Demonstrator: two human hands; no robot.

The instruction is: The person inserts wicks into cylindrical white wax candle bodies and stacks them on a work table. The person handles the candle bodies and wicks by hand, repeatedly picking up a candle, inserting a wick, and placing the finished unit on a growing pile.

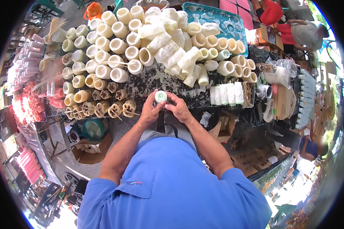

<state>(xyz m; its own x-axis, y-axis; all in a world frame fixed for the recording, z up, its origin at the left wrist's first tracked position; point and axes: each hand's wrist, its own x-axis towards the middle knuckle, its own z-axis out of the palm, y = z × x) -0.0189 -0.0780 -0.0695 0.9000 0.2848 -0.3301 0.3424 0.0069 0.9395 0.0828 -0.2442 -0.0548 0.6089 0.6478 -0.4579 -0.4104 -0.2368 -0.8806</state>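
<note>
Close to the table's near edge, a small white wax cylinder [161, 96] with a pale green round top is held between my two hands. My left hand [150, 109] wraps its left side, fingers closed on it. From the right, my right hand [179, 109] grips the same piece with thumb and fingertips. Its lower part is hidden by the fingers. Hollow cream wax cylinders [118, 45] stand in rows beyond my left hand. Past both hands lies a heap of solid-looking pale wax rolls [166, 47]. White rolls [227, 94] line up to the right.
A teal tray [239, 26] sits at the back right. Short tan pieces with sticks across them [101, 108] edge the table's near left. Pink cylinders [28, 107] crowd the far left. Below the table is an open cardboard box [103, 150]. Another person [305, 34] is at the far right.
</note>
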